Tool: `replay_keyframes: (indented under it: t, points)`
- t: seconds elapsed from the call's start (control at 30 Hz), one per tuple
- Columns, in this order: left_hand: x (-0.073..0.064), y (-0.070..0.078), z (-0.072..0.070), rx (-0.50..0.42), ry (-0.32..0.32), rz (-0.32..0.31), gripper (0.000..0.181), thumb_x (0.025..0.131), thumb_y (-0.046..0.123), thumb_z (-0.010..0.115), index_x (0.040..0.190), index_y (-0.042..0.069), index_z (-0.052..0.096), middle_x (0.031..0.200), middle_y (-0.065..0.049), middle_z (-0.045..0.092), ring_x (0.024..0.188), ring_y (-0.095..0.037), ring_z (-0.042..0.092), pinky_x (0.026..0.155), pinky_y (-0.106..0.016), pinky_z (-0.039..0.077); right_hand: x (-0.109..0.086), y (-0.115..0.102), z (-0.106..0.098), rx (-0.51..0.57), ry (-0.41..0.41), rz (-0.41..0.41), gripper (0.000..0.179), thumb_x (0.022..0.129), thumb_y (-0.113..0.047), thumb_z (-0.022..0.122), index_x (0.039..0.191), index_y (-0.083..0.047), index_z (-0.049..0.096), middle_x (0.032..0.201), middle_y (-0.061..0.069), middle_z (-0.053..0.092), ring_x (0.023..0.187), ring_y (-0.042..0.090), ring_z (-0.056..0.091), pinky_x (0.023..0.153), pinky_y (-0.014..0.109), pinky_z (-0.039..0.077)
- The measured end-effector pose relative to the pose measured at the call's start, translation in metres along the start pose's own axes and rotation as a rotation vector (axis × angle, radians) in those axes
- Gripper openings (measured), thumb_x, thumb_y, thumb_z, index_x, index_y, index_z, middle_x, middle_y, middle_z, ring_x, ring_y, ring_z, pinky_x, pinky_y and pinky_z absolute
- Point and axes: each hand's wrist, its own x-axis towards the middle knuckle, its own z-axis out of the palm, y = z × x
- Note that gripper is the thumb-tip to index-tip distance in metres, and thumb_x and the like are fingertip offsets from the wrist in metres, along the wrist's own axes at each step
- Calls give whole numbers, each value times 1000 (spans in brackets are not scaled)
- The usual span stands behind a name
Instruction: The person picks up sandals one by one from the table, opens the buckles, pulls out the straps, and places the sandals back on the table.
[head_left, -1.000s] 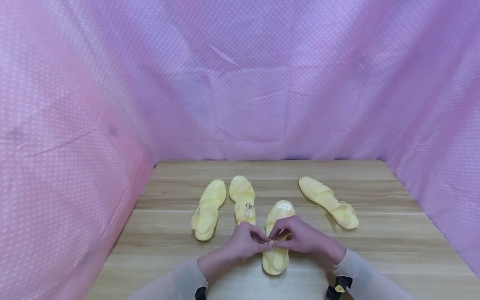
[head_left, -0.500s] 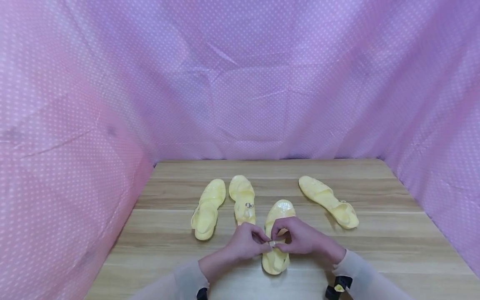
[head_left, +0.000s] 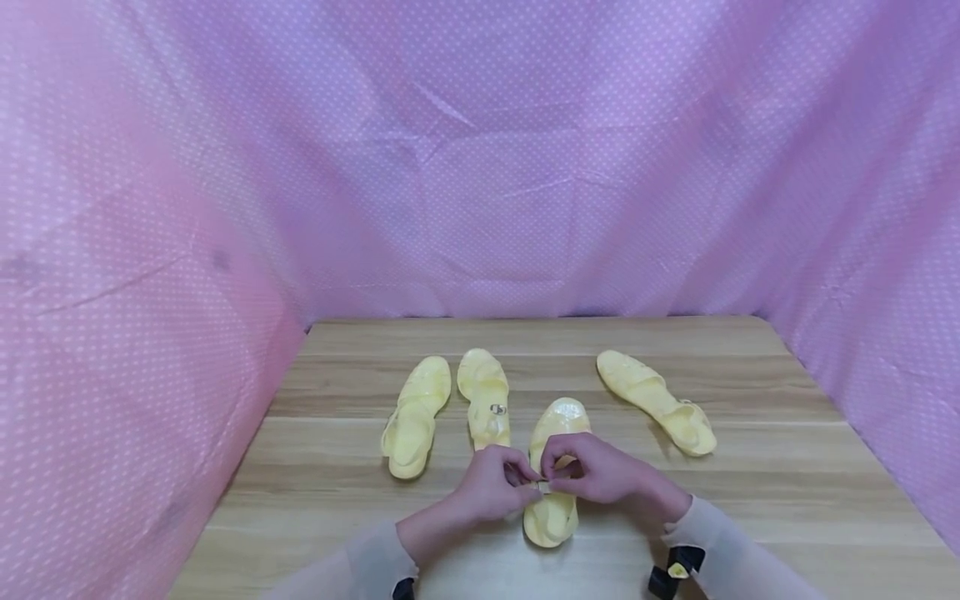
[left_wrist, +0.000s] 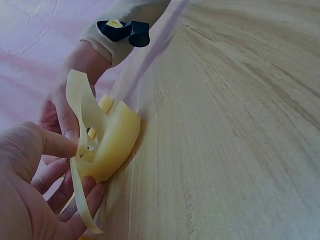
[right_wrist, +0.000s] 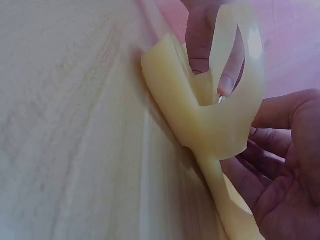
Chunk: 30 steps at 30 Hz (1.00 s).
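Note:
A pale yellow jelly sandal (head_left: pixel 552 527) lies toe-away near the table's front, between my two hands. My left hand (head_left: pixel 489 483) pinches its ankle strap beside the heel with thumb and forefinger. Facing it, my right hand (head_left: pixel 597 469) pinches the same strap close by, the fingertips of both hands almost meeting. A small shiny buckle (right_wrist: pixel 220 100) shows at the left fingertips in the right wrist view. One loose strap end (left_wrist: pixel 84 205) hangs down past the left fingers in the left wrist view. The hands cover the sandal's middle.
Two more yellow sandals stand to the left, an outer sandal (head_left: pixel 411 425) and an inner sandal (head_left: pixel 483 387) partly behind my left hand. Another sandal (head_left: pixel 652 400) lies slanted at the right. Pink dotted cloth (head_left: pixel 480 167) encloses the wooden table (head_left: pixel 780 500).
My hands stay around the strap with small finger movements. The right fingertips have shifted slightly at the strap, and a pale bit of it now shows between the hands. The other sandals have not moved.

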Motion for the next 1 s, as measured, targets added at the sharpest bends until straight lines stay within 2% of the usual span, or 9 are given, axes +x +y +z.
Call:
replay_keyframes:
  t: [0.23,0.53,0.73,0.8,1.0]
  points:
    - [1,-5,-1,-13,-3,14,11,81,6,88,83,8,78,74,0,75,62,-3,63,59,-17,53,4,-8,4,7,47,95,5,98,-10,76,100,-9,72,98,3,76,98,5,69,86,27,64]
    - [0,-2,1,8,-3,-5,13,79,3,87,81,9,75,74,4,72,66,-4,62,62,-18,53,-2,-3,2,46,-7,46,6,100,0,68,102,-6,67,105,10,73,108,12,69,94,29,63]
    - [-1,-1,1,-18,-3,10,11,80,3,87,83,7,77,76,0,75,67,-3,64,64,-17,55,3,-9,3,-1,33,116,2,100,-13,74,100,-13,73,97,0,76,97,3,69,90,28,63]
    - [-1,-1,1,-21,-8,16,10,80,4,87,84,6,78,78,0,76,69,-2,65,66,-17,56,4,-12,3,-4,41,142,5,99,-14,76,99,-10,73,96,-1,76,96,2,69,89,27,63]
    - [0,-2,1,-11,-5,9,12,81,3,88,84,8,77,81,0,77,71,-2,66,69,-18,57,1,-12,1,-10,13,145,2,100,-9,72,101,-9,71,101,1,76,100,3,67,91,27,62]
